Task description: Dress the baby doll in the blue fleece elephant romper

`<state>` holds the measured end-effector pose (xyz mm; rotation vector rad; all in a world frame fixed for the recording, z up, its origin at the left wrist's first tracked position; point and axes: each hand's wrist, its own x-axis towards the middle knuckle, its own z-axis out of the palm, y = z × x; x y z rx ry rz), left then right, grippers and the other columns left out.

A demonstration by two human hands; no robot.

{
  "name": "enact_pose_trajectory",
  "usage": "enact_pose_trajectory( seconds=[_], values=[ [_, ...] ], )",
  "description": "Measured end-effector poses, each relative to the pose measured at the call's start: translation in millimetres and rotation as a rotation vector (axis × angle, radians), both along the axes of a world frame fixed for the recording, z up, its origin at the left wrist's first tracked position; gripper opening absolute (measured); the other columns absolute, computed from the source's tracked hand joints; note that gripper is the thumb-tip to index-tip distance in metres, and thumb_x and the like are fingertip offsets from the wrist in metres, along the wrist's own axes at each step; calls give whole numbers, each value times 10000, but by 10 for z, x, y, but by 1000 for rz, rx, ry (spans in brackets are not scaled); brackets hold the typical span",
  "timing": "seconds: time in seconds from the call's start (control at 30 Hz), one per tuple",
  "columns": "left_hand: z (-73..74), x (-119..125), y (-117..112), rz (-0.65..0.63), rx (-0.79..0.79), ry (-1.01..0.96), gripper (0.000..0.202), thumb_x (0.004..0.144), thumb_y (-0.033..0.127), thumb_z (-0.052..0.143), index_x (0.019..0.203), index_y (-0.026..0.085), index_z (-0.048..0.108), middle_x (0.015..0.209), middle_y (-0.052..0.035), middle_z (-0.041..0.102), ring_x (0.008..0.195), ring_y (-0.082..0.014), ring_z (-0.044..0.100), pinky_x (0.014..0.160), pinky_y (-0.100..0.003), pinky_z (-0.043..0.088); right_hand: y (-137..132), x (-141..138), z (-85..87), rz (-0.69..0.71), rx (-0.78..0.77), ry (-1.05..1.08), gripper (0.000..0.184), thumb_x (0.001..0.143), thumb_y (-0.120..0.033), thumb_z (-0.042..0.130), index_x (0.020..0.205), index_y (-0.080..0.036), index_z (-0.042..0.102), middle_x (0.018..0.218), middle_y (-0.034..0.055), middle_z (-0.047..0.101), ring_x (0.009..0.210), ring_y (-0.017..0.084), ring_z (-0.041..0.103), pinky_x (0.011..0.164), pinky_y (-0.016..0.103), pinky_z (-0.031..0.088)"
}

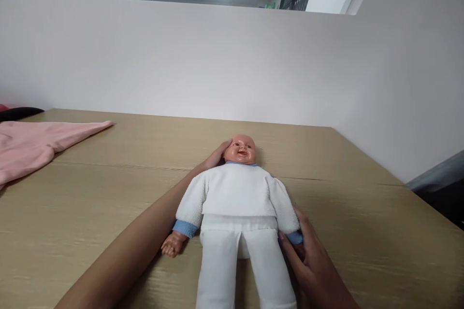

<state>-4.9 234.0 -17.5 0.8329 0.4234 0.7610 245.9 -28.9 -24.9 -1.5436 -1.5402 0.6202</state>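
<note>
One doll (237,203) lies face up on the bench (72,212), its head toward twelve o'clock and its legs running off the lower edge of the view at six o'clock. It wears one white fleece top with blue cuffs and one pair of white trousers. No box, bin or other container shows anywhere on the bench.

Two hands are on the doll. The left hand (216,155) reaches in from seven o'clock along the doll's side and cups the head at its nine o'clock side; its fingers (223,147) lie close together, curved against the temple and the back of the head, palm against the head rather than gripping it. The right hand (306,256) sits at the doll's four o'clock, over the sleeve end with the blue cuff; its fingers (286,246) are loosely bent and a little apart, resting on the cuff and the side of the trousers. Whether they pinch the cuff I cannot tell.

One bare doll hand shows at the other sleeve, at eight o'clock from the doll's middle.

One pink cloth (32,147) lies flat at ten o'clock, well apart from the doll, with one dark item (18,113) just behind it at the bench edge.
</note>
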Motion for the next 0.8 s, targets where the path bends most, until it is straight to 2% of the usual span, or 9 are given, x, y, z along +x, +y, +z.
enact_pose_trajectory(
  seconds=[0.17, 0.3, 0.6, 0.8],
  values=[
    [-2, -5, 1, -9, -2, -7, 694, 1035, 630, 550, 1443, 84, 679, 1506, -179, 673, 1484, -368, 579, 1326, -484, 391, 4, 8, -27, 15, -59, 38, 599, 985, -539, 624, 1529, -311, 516, 1472, 124, 666, 1295, 337, 693, 1068, 482, 621],
    [3, -12, -1, -9, 10, -11, 682, 1040, 614, 550, 1439, 76, 678, 1521, -185, 659, 1475, -370, 587, 1328, -490, 386, -1, 2, 2, 3, -50, 45, 604, 960, -515, 658, 1516, -304, 550, 1451, 122, 691, 1299, 351, 695, 1046, 458, 636],
    [-5, -15, -3, -5, 15, -43, 644, 1044, 580, 558, 1405, 69, 708, 1482, -197, 685, 1474, -389, 584, 1340, -521, 359, 7, 27, -64, 28, -99, 44, 563, 1003, -556, 596, 1511, -338, 486, 1474, 110, 648, 1273, 326, 701, 1033, 479, 639],
    [-12, -8, -4, 0, 21, -35, 644, 1044, 586, 550, 1411, 81, 707, 1476, -193, 692, 1450, -388, 608, 1339, -521, 359, 1, 25, -43, 34, -79, 32, 584, 1006, -555, 595, 1531, -329, 476, 1499, 131, 631, 1302, 337, 685, 1045, 485, 631]
  ],
)
